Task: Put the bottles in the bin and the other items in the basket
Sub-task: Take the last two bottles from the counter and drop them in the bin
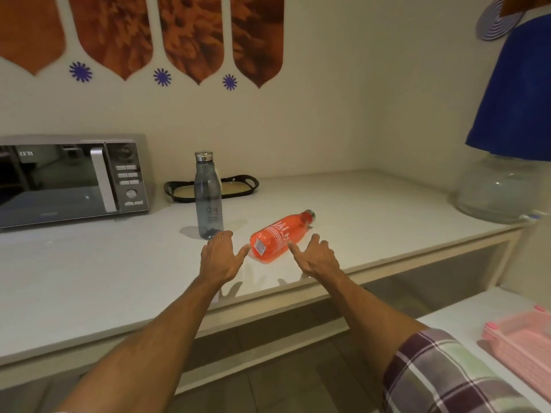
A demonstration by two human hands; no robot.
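Head view: I see my left hand point(219, 257) and right hand point(317, 257) spread open, holding nothing, either side of the red plastic bottle point(277, 238) lying on the white counter point(89, 263); the grey transparent bottle point(208, 198) stands behind.

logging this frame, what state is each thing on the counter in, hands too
orange bottle: lying on its side, capped
grey bottle: upright, capped
microwave: door shut
black tray: flat behind the grey bottle
left hand: open, empty
right hand: open, empty
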